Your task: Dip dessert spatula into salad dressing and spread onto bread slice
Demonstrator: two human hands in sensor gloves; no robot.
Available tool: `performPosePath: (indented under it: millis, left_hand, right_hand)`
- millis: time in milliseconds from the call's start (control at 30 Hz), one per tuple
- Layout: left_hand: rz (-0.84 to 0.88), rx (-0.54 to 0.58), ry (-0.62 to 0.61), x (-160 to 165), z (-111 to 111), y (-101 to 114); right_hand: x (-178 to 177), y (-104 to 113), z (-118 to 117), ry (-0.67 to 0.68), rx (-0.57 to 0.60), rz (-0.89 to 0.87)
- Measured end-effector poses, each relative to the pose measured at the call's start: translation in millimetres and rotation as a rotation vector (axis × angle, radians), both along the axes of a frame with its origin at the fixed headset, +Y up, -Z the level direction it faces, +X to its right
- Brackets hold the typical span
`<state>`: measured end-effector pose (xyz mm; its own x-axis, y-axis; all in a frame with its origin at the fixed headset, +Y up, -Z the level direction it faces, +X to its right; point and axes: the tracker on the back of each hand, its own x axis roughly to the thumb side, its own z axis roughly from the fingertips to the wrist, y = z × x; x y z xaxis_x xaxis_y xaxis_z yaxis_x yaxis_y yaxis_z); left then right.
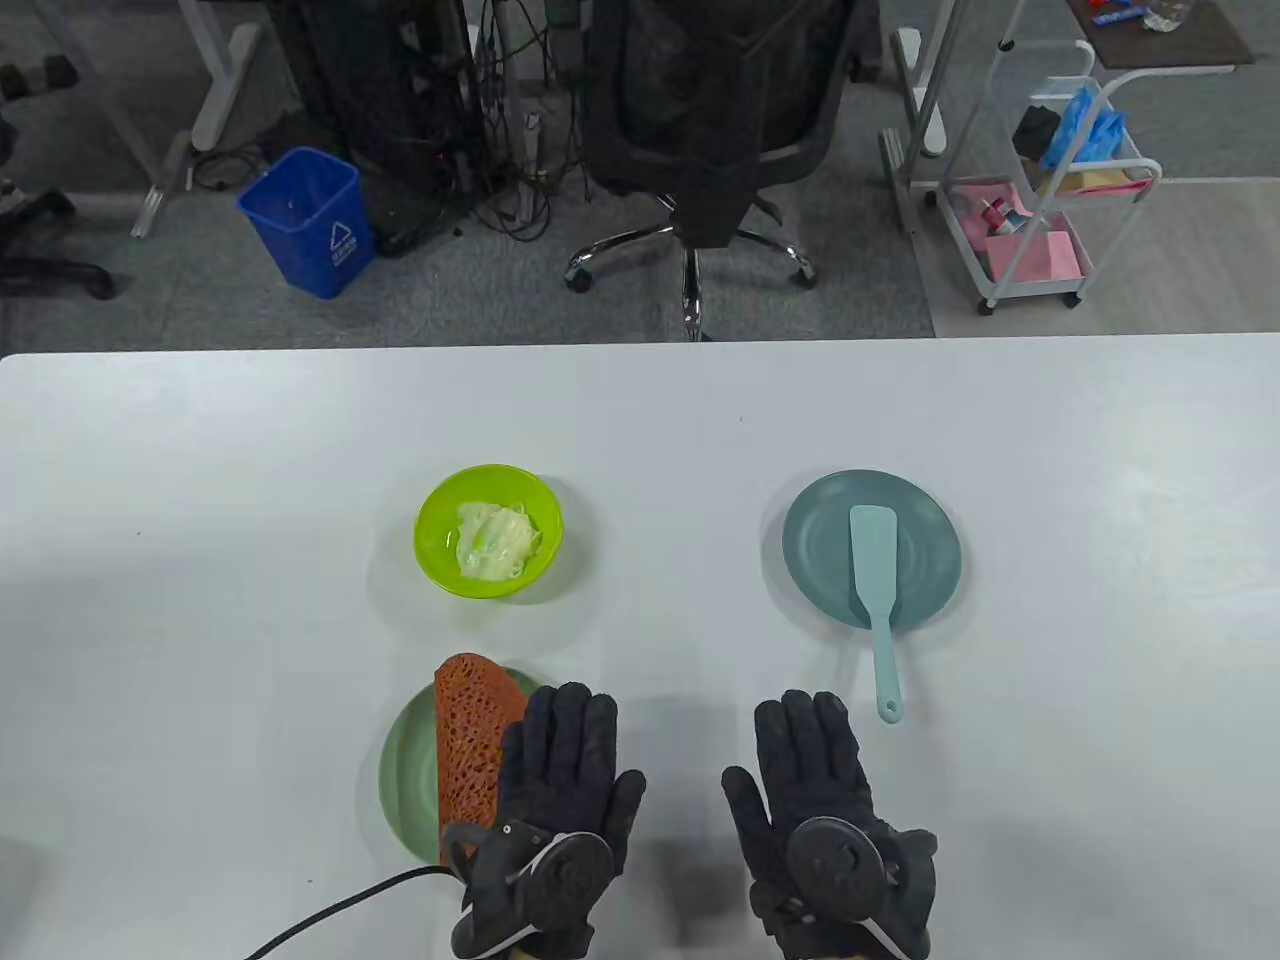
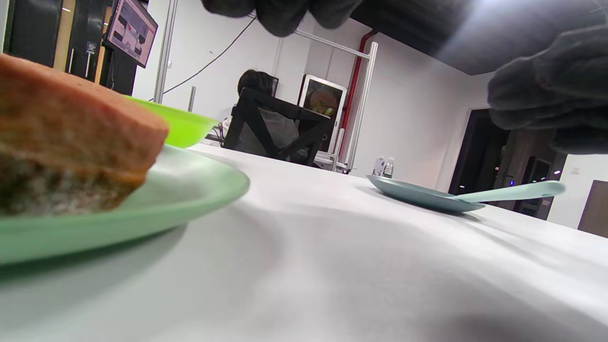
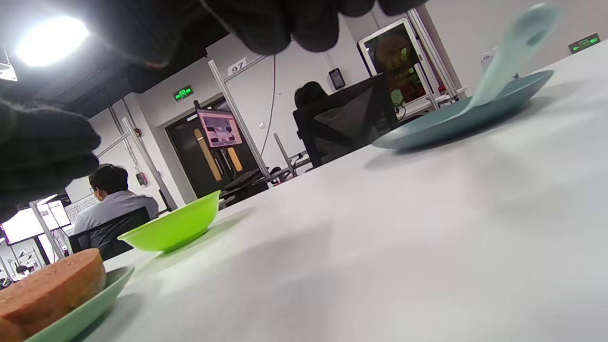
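Observation:
A brown bread slice (image 1: 468,745) lies on a pale green plate (image 1: 403,775) at the near left. My left hand (image 1: 560,790) lies flat and open, covering the plate's right edge beside the bread, holding nothing. A lime green bowl (image 1: 489,531) with pale salad dressing (image 1: 492,540) stands beyond it. A light blue spatula (image 1: 874,590) lies on a teal plate (image 1: 872,550) at the right, its handle overhanging the near rim. My right hand (image 1: 815,790) lies flat and open on the table, left of the handle's end, empty. The bread (image 2: 71,137) shows close in the left wrist view.
The white table (image 1: 640,420) runs back to its far edge. Beyond it on the floor are an office chair (image 1: 700,130), a blue bin (image 1: 310,220) and a white cart (image 1: 1050,190). A black cable (image 1: 340,900) trails from my left hand.

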<state>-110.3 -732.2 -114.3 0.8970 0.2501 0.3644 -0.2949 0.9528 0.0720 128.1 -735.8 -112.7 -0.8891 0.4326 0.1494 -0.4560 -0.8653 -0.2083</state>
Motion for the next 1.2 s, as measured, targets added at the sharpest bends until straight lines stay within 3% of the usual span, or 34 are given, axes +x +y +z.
performPosePath:
  millis: [1200]
  left_hand:
    - [0.032, -0.005, 0.017, -3.5, -1.4, -1.2]
  right_hand:
    - [0.6, -0.4, -0.8, 0.009, -0.009, -0.016]
